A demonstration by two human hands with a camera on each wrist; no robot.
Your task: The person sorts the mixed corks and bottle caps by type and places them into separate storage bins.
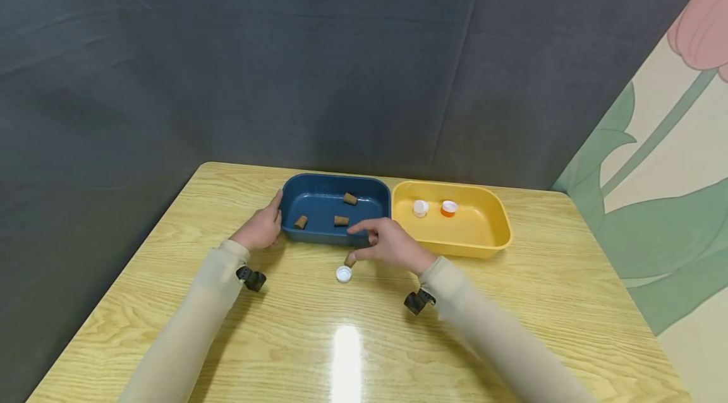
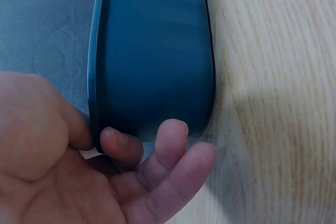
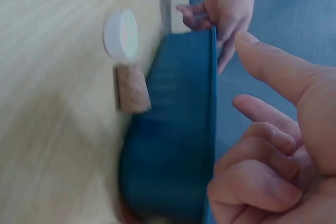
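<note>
At the left end of the blue tray (image 1: 335,237), my left hand (image 1: 263,226) grips the rim; its curled fingertips (image 2: 172,135) show against the outer wall in the left wrist view. My right hand (image 1: 392,244) hovers over the tray's front right corner, index finger and thumb spread apart, the other fingers curled, holding nothing. Below it on the table lie a brown cork (image 3: 133,88) and a white cap (image 1: 344,274), close together. Inside the blue tray are three corks: one at the back (image 1: 350,199), one in the middle (image 1: 341,221) and one at front left (image 1: 301,222).
A yellow tray (image 1: 495,232) stands against the right side of the blue one. In it are a white cap (image 1: 420,208) and a white-and-orange cap (image 1: 448,208). Behind the wooden table (image 1: 540,302) hangs a dark grey cloth (image 1: 341,74).
</note>
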